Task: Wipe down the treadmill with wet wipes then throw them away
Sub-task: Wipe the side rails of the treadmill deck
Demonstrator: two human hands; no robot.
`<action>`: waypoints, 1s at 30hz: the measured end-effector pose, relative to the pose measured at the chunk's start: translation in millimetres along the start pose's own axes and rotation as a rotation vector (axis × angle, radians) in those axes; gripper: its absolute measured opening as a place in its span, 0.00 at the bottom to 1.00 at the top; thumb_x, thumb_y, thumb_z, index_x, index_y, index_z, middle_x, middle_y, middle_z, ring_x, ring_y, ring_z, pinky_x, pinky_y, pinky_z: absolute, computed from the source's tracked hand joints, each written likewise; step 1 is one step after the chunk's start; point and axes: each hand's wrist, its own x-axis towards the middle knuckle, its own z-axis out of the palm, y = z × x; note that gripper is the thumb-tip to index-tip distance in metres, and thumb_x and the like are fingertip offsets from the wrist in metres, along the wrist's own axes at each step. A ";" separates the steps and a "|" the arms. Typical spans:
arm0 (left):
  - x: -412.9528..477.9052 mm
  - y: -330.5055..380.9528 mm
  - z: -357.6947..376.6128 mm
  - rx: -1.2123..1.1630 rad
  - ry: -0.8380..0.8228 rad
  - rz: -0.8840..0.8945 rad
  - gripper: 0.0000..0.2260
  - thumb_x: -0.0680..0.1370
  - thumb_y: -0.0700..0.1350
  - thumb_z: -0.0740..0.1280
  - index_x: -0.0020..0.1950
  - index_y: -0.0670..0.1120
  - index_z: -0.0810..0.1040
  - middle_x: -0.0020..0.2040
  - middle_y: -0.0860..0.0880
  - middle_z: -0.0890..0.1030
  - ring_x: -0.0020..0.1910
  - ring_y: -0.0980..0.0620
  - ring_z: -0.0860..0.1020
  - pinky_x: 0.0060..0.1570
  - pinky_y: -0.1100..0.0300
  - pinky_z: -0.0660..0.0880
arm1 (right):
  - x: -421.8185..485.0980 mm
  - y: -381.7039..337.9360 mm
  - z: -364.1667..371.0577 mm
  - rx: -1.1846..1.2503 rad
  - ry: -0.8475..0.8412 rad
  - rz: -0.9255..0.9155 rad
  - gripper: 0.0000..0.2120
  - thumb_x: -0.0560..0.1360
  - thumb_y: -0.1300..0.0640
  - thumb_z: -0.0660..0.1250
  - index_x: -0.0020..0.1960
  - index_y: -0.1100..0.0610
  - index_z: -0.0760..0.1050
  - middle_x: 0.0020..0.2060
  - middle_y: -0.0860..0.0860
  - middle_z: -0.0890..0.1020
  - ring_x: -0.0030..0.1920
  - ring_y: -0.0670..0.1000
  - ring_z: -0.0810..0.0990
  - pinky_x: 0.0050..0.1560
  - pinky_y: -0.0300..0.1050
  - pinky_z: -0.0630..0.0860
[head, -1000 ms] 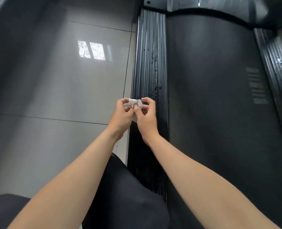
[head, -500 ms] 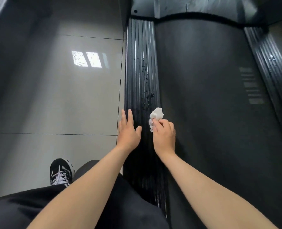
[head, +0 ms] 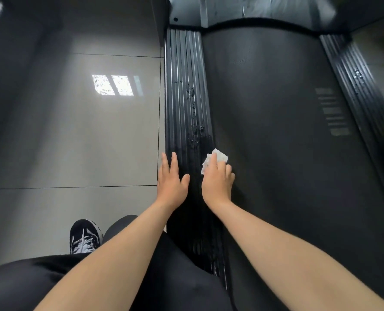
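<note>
The treadmill's dark belt (head: 276, 131) runs up the right half of the view, with a ribbed black left side rail (head: 184, 90) beside it. Wet spots show on that rail. My right hand (head: 217, 180) presses a crumpled white wet wipe (head: 218, 157) down at the seam between the left rail and the belt; the wipe sticks out past my fingertips. My left hand (head: 172, 179) lies flat, fingers straight, on the outer edge of the same rail, holding nothing.
Grey tiled floor (head: 74, 142) lies left of the treadmill, with a window reflection on it. My black-and-white shoe (head: 84, 236) and black-trousered leg (head: 141, 277) are at the bottom. A ribbed right side rail (head: 355, 86) and the motor cover (head: 231, 10) bound the belt.
One second ago both hands held the wipe in the air. My left hand let go and settled flat on the rail; my right hand brought the wipe down to the rail's inner edge.
</note>
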 end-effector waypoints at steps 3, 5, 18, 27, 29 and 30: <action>-2.6 0.6 1.5 0.015 0.003 -0.014 0.33 0.84 0.49 0.59 0.83 0.52 0.43 0.82 0.50 0.36 0.81 0.41 0.46 0.79 0.44 0.51 | -30.6 14.3 5.7 0.001 -0.019 0.085 0.25 0.86 0.51 0.52 0.81 0.55 0.54 0.66 0.53 0.72 0.61 0.53 0.70 0.62 0.50 0.66; -2.5 2.0 2.4 0.015 0.009 -0.026 0.33 0.84 0.49 0.59 0.83 0.52 0.43 0.82 0.51 0.36 0.81 0.41 0.47 0.78 0.43 0.52 | -36.5 18.5 7.7 -0.031 -0.034 0.086 0.24 0.86 0.50 0.50 0.80 0.55 0.57 0.65 0.53 0.73 0.61 0.53 0.70 0.62 0.50 0.66; 3.8 -9.7 -0.6 -0.060 0.015 0.030 0.35 0.83 0.48 0.63 0.83 0.52 0.44 0.83 0.53 0.38 0.82 0.46 0.46 0.79 0.47 0.49 | 75.3 -37.6 -10.3 -0.020 -0.046 0.062 0.29 0.82 0.57 0.61 0.79 0.61 0.55 0.72 0.58 0.67 0.71 0.59 0.65 0.66 0.54 0.66; 0.7 -1.4 -9.8 -0.167 0.104 0.010 0.33 0.83 0.40 0.61 0.84 0.47 0.48 0.83 0.50 0.49 0.82 0.50 0.48 0.78 0.54 0.48 | -8.3 -0.4 7.1 -0.053 0.070 0.085 0.19 0.80 0.61 0.61 0.71 0.55 0.67 0.61 0.53 0.75 0.58 0.54 0.72 0.58 0.51 0.67; -0.9 0.1 -12.2 -0.204 0.124 -0.014 0.33 0.83 0.38 0.61 0.83 0.47 0.48 0.83 0.49 0.52 0.81 0.50 0.51 0.78 0.54 0.50 | -12.0 0.0 9.8 -0.068 0.068 0.071 0.27 0.79 0.61 0.62 0.77 0.57 0.61 0.63 0.54 0.73 0.60 0.55 0.70 0.59 0.51 0.68; -1.4 0.4 -13.4 -0.225 0.130 -0.028 0.34 0.82 0.38 0.62 0.83 0.47 0.48 0.83 0.49 0.54 0.81 0.49 0.52 0.78 0.53 0.52 | -9.6 -0.7 9.5 -0.080 0.072 0.051 0.30 0.79 0.61 0.63 0.79 0.58 0.57 0.64 0.55 0.71 0.61 0.56 0.69 0.60 0.51 0.67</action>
